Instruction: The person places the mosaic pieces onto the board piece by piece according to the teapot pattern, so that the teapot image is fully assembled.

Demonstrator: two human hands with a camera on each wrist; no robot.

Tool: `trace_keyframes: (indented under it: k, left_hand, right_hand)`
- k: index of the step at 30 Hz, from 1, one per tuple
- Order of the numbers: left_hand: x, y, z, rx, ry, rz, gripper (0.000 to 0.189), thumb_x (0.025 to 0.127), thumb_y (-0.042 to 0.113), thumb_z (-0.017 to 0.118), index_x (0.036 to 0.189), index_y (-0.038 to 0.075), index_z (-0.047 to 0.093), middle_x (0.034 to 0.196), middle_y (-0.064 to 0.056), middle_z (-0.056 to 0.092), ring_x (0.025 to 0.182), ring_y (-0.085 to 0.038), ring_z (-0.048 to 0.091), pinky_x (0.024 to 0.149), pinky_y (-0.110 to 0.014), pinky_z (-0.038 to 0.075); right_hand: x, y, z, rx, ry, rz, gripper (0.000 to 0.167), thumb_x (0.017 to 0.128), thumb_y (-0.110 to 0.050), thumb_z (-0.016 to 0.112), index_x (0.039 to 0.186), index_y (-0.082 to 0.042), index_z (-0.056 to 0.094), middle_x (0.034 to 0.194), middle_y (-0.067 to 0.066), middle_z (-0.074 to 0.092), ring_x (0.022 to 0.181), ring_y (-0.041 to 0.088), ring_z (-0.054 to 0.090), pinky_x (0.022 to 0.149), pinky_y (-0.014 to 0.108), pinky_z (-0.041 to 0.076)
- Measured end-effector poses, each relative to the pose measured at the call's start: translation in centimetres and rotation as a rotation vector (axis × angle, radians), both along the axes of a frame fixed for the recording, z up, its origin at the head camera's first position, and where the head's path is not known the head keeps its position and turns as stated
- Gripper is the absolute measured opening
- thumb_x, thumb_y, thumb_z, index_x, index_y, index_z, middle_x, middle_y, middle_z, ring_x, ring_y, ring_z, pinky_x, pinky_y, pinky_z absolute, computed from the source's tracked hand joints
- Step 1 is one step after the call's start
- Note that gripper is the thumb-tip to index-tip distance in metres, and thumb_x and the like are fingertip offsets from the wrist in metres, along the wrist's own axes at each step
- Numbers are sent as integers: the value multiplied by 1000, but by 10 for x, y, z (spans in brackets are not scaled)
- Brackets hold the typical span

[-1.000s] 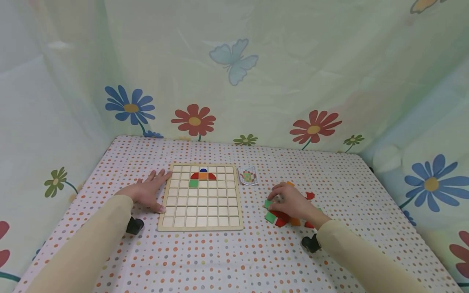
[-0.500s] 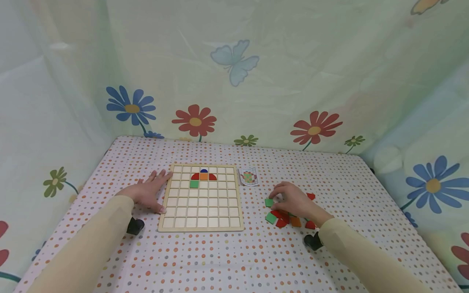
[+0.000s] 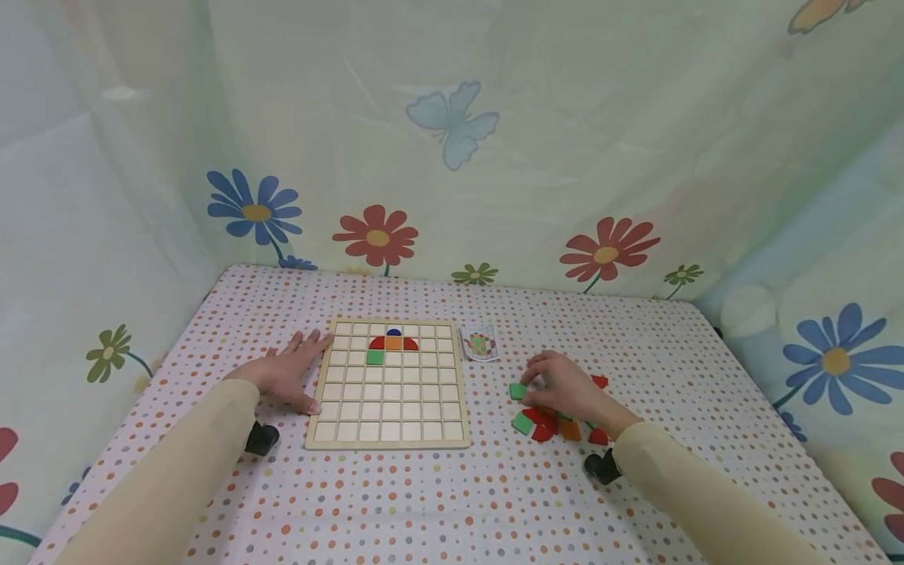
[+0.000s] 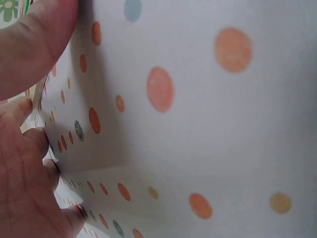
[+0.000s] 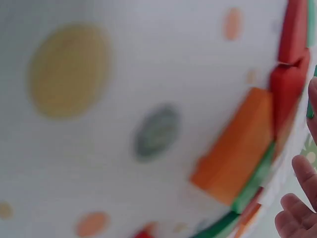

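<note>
My left hand (image 3: 286,375) rests with spread fingers along the left edge of a wooden grid board (image 3: 388,444). On the board sit a blue half-round tile (image 3: 394,333), an orange square (image 3: 393,343), red curved tiles (image 3: 410,344) and a green square (image 3: 375,357). Right of the board, my right hand (image 3: 565,388) pinches a green square tile (image 3: 518,391) at its edges, thumb and index finger on either side. Under and around that hand lie another green tile (image 3: 523,424), red tiles (image 3: 545,430) and an orange tile (image 5: 237,148).
A small picture card (image 3: 479,344) lies just right of the board. Black wrist cameras (image 3: 602,467) sit under both wrists. The dotted tablecloth (image 3: 395,502) covers the table, and a flowered curtain (image 3: 452,188) hangs behind it.
My right hand has shifted slightly right over the tile pile, uncovering more of the red tiles and the green tile. My left hand has stayed on the board's edge.
</note>
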State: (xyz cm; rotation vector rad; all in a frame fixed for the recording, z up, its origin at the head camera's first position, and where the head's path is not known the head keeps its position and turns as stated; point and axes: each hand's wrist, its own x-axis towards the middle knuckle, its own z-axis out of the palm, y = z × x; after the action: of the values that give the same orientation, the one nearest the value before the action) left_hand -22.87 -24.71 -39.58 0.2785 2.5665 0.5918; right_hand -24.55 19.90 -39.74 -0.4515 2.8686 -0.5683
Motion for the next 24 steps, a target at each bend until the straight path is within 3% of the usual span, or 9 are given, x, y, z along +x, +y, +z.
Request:
trace_keyframes:
  k: [9,19,24]
  left_hand:
    - [1,1,0,0,0,2,118,79,25,88,165,8,9,170,-26,-5,156,-50,-11,120,-75,-1]
    - [0,0,-3,-18,5,8,119,78,28,89,165,9,9,171,-24,-4,156,-50,-10,121,-73,-1]
    - [-1,0,-3,-26,7,10,120,78,29,89,165,10,9,171,-24,-4,156,-49,-9,122,-73,0]
  right_hand:
    - [-1,-25,17,-53,29,19,11,89,-12,79,99,-9,77,139,22,59,132,43,53,106,57,50]
    - [-16,-74,12,-136,18,99,13,88,-15,81,101,-12,77,140,18,60,133,37,55,106,51,52]
    - [-19,-95,16,-168,-5,127,14,90,-14,78,103,-10,76,143,18,60,139,38,51,114,53,45]
